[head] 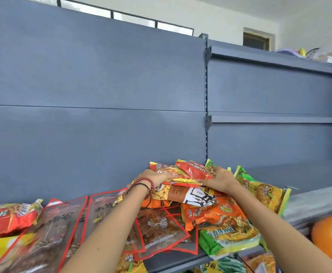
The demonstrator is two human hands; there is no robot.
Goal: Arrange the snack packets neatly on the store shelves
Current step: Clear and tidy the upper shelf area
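Note:
A heap of snack packets lies on the grey-blue shelf (309, 196) in front of me. My left hand (157, 179), with a red bead bracelet at the wrist, grips the left end of a small stack of red and yellow packets (183, 174) on top of the heap. My right hand (223, 181) holds the stack's right end, fingers curled over it. Under the stack sit a peanut packet (167, 194) and orange packets (216, 211). Green and yellow packets (263, 192) lean to the right. Clear red-edged packets (157, 231) lie flat below my arms.
More red-edged packets (62, 223) and a red packet (7, 217) spread along the shelf's left part. Two bare shelves (275, 120) hang at the upper right; the top one (275, 59) carries some goods at its far end. An orange ball (330, 237) sits at the lower right.

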